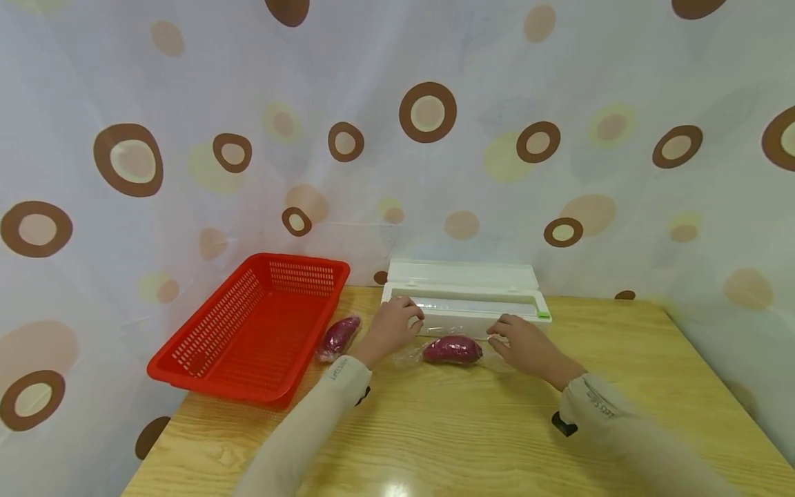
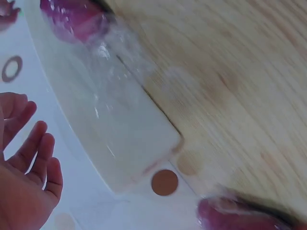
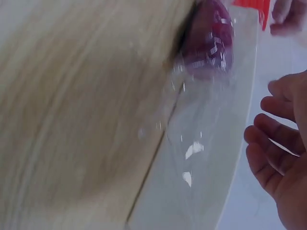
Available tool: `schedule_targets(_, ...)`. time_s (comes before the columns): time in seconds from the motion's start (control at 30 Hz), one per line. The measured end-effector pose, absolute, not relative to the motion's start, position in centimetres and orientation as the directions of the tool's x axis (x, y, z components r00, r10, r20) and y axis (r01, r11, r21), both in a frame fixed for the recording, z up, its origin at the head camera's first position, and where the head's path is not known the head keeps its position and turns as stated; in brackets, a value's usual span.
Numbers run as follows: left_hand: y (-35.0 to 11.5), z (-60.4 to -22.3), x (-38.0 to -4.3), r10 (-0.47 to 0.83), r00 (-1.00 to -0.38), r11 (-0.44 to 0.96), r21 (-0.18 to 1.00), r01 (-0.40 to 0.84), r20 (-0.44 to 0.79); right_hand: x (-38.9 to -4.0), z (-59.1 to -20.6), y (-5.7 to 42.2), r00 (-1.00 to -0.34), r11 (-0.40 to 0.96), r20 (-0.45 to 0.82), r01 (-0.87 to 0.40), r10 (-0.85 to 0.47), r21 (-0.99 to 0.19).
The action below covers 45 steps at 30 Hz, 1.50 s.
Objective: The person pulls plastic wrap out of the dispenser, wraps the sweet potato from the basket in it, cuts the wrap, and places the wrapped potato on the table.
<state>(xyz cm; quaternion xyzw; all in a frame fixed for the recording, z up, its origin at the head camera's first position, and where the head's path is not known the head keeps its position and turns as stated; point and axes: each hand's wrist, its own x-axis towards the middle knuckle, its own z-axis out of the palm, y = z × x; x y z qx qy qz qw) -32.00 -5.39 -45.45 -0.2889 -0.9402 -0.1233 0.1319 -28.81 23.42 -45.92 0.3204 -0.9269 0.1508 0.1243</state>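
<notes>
A purple sweet potato (image 1: 453,350) lies on the table, with clear cling film (image 3: 189,139) over it and spreading out at both ends. Just behind it stands a white cling film dispenser (image 1: 456,322), its lid raised. My left hand (image 1: 394,327) hovers at the dispenser's left end, fingers loosely bent and nothing between them. On the other side, my right hand (image 1: 529,347) is near the dispenser's right front, fingers relaxed and likewise holding nothing. Both wrist views show the hands apart from the sweet potato. A second sweet potato (image 1: 339,336), wrapped in film, rests left of my left hand.
At the left of the table (image 1: 459,428) stands a red plastic basket (image 1: 310,324) with slotted sides, close beside the second sweet potato. A small green piece (image 1: 543,315) sits at the dispenser's right end. Behind everything hangs a patterned curtain (image 1: 459,179).
</notes>
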Motion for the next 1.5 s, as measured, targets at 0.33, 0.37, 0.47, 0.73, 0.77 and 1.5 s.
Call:
schedule_targets(0.33,-2.0,-46.3,-30.4,0.596,-0.796,0.771,0.201,0.605,0.106,-28.7,-48.0,20.2,-0.823,0.783,0.205,-0.567,-0.53,-0.255)
schedule_targets(0.37,-1.9,-46.5,-30.4,0.598,-0.795,0.768,0.211,0.605,0.103,-28.8,-48.1,20.0,-0.827,0.788,0.202,-0.562,-0.525,-0.252)
schedule_targets(0.47,-1.5,-47.2,-30.3,0.585,-0.807,0.777,0.23,0.586,0.08,-28.8,-48.4,19.7,-0.839,0.796,0.2,-0.544,-0.507,-0.264)
schedule_targets(0.73,-0.5,-48.6,-30.1,0.519,-0.852,0.831,0.194,0.522,0.069,-29.2,-48.8,19.5,-0.874,0.802,0.167,-0.486,-0.457,-0.346)
schedule_targets(0.77,-0.4,-48.7,-30.1,0.518,-0.852,0.834,0.177,0.523,0.077,-29.3,-48.8,19.5,-0.878,0.802,0.155,-0.477,-0.453,-0.359)
schedule_targets(1.5,-0.6,-49.1,-29.9,0.491,-0.861,0.835,0.211,0.509,0.133,-28.9,-48.1,19.8,-0.882,0.756,0.135,-0.458,-0.451,-0.467)
